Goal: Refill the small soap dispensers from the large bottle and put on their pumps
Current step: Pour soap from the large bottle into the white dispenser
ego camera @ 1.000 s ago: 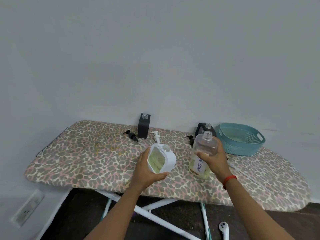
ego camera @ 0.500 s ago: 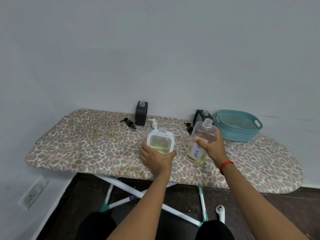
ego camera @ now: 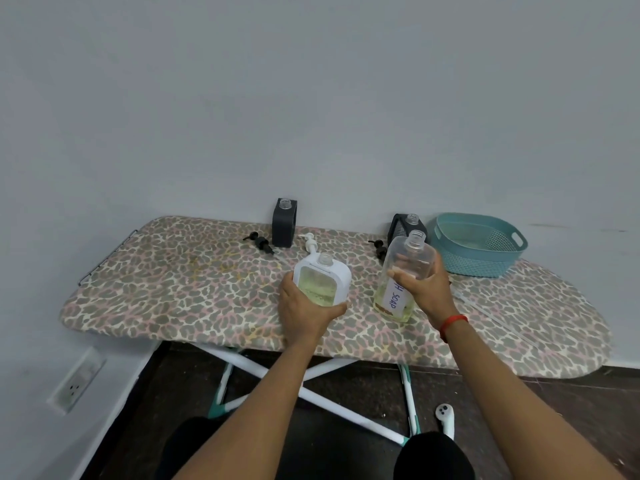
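Your work sits on the padded ironing board (ego camera: 180, 285), and a soft cover like that probably lets a bottle rock, so keep a hand on anything you stand there. The teal basket (ego camera: 478, 261) at the far right is well clear of the pour; leave it alone. Your right hand (ego camera: 427, 292) is wrapped round the middle of the large bottle (ego camera: 410, 259), which leans with its open neck up and only a shallow pool of soap near its base. With that little inside you will likely have to tip it steeply before anything runs, so raise it slowly and expect a late rush. Your left hand (ego camera: 303, 315) grips the white dispenser (ego camera: 320, 278) round its lower part, at the front middle of the board, neck open and tilted towards you, with yellow-green soap showing in its window. Whether its base touches the cover, I cannot tell. Stand it upright and brace it before bringing the two necks together, lip just above lip. The two black dispensers, one behind at the wall (ego camera: 284, 226) and one beside the basket (ego camera: 398, 226), stand open. The white pump (ego camera: 310, 241) lies just behind the white dispenser, and the black pumps (ego camera: 259, 241) (ego camera: 380, 250) lie near their own bottles.
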